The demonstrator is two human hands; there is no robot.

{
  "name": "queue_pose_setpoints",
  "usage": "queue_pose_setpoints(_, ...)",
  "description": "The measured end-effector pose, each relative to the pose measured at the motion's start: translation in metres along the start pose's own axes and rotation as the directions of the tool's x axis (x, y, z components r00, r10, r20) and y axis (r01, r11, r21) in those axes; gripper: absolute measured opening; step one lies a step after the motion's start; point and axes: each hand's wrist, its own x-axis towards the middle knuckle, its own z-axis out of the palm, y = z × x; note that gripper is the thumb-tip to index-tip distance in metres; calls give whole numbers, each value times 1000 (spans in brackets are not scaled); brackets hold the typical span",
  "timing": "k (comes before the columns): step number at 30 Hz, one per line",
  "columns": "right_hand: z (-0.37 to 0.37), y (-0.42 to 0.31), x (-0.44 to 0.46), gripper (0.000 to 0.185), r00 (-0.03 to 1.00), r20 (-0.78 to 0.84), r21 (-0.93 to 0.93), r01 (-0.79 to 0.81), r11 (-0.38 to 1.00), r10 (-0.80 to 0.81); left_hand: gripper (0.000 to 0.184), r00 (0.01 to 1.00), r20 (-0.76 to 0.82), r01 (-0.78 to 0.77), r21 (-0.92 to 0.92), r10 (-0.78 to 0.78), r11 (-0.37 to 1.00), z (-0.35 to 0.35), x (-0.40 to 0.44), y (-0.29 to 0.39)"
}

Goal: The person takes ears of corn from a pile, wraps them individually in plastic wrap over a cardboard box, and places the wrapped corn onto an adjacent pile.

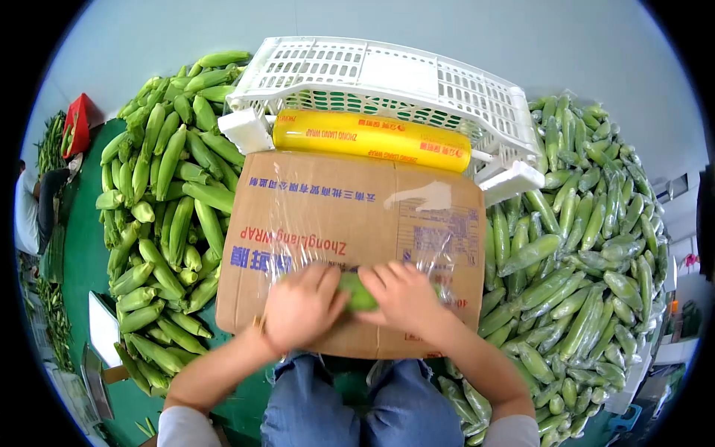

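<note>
Person [31, 208] at far-left edge, partly cut off, near red bin [77, 125]. Next, unwrapped corn pile [170, 205] on green surface [83, 246], husks on, loose. Just right of that, flattish cardboard box [357, 212] in front of knees, printed side up.

Left hand [304, 305] low on box: fingers curled well in, thumb against left part of corn ear [360, 293]. Ear on near half of box, directly between both hands, roughly crosswise to body, long axis running hand to hand. Neither hand nearer; contact from both. Right hand [402, 293] likewise mostly closed, fingers bent over right part of ear. Both ends under fingers, so exact tips and true length not readable. Slight motion blur; exact fingertip pressure not readable either.

Clear film [290, 223] over box, back to yellow wrap roll [372, 140] at far edge, parallel-ish to ear. Film edges hard to make out, glare only; unclear how much around ear. White plastic crate [398, 78] behind roll, slotted. Far right, wrapped corn pile [581, 287], shiny; lower part partly behind right forearm.
</note>
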Motion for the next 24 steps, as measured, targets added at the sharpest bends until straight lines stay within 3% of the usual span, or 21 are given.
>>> queue_pose_setpoints(2,-7,-6,-4,67,991,125,118,24,993,-39,52,997,-41,-68,64,71,996,0,-14,4)
queue_pose_setpoints(3,-10,-7,-1,68,976,218,151,-43,988,9,58,994,-47,-95,92,99,991,2,-24,6)
queue_pose_setpoints(5,-8,1,13,69,997,-54,-18,-51,999,50,69,995,42,-96,66,93,993,8,4,-19)
queue_pose_setpoints(6,-10,6,21,69,979,-200,-109,-68,992,45,71,995,-23,-96,91,98,991,20,29,-41)
queue_pose_setpoints(7,-7,10,28,68,973,-231,-130,-26,991,-5,72,990,-84,-101,116,111,988,25,57,-62)
queue_pose_setpoints(9,7,24,42,66,949,-296,-181,50,982,-103,76,994,108,-43,99,33,994,4,118,-79)
queue_pose_setpoints(11,13,38,59,63,982,-189,-131,-9,991,-16,83,926,374,-154,244,54,957,19,161,-91)
queue_pose_setpoints(13,19,45,70,59,994,-105,-25,-34,999,31,89,876,480,-124,324,-50,938,20,176,-87)
queue_pose_setpoints(16,7,21,48,57,995,-68,115,-60,992,69,98,849,524,-103,288,-66,952,15,175,-82)
queue_pose_setpoints(17,3,18,33,54,996,-83,140,22,990,-11,98,845,530,-101,284,-68,954,20,177,-87)
queue_pose_setpoints(18,-5,8,16,57,999,17,159,44,986,-48,98,842,536,-105,281,-65,954,23,179,-89)
queue_pose_setpoints(21,-42,-19,-34,66,900,416,341,-20,940,-132,90,884,468,-64,169,-23,984,18,173,-95)
queue_pose_setpoints(23,-52,-27,-67,71,914,405,481,-192,855,-22,75,977,157,-122,-141,144,982,12,146,-93)
queue_pose_setpoints(24,-58,-28,-75,70,918,389,539,-292,790,74,68,983,-69,-178,-164,169,970,11,123,-80)
